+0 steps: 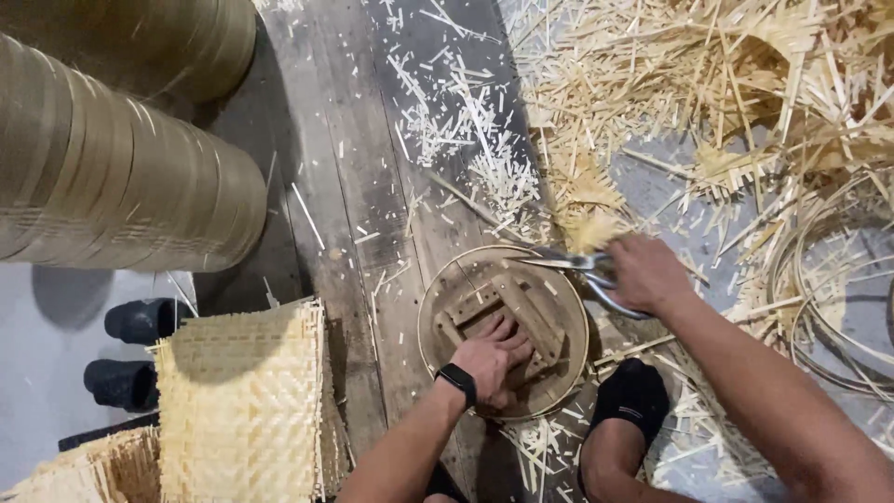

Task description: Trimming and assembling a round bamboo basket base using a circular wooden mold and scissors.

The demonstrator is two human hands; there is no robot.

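A round bamboo hoop frame [438, 303] lies flat on the wooden floor, with a wooden block form inside it. My left hand [495, 359], a black band on its wrist, presses down on the wooden form in the middle of the ring. My right hand [643, 272] grips a pair of metal shears [568, 264] at the ring's far right rim. The blades point left along the rim, where frayed ends of woven bamboo [589, 228] stick out.
Stacked woven bamboo mats [244, 401] lie at the lower left. Large rolls of bamboo strip [112, 177] fill the upper left. Cut bamboo scraps [708, 84] cover the right side, with loose hoops [829, 307] beside them. My black-socked foot [633, 396] rests near the ring; two dark shoes [130, 349] sit left.
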